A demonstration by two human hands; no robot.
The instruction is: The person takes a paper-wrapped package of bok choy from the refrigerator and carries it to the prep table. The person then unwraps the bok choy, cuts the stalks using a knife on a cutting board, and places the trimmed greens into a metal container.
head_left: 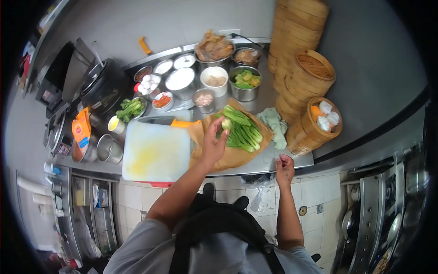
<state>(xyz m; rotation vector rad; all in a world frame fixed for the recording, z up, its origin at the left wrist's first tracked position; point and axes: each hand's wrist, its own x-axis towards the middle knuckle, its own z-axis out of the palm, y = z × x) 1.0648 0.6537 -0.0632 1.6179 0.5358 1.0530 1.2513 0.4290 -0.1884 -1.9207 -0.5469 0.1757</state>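
My left hand [215, 142] is closed in a pinch, thumb and fingers around the pale, round stem end of a leafy green vegetable [226, 123]. More long-stemmed leafy greens [244, 132] lie on brown paper [214, 160] just right of that hand. My right hand [284, 168] is at the counter's front edge, its fingers curled in; whatever may be inside them is hidden. Close above it lies a crumpled pale green cloth [272, 126]. Left of the paper is a white cutting board [157, 153], with an orange-handled knife [182, 123] across its far edge.
Stacked bamboo steamers [310, 132] stand on the right. Behind the greens are metal bowls, including one of cut green vegetables [245, 84], and a bowl of eggs [149, 85]. A black pot [102, 86], an orange packet [81, 130] and a metal container [109, 149] stand on the left.
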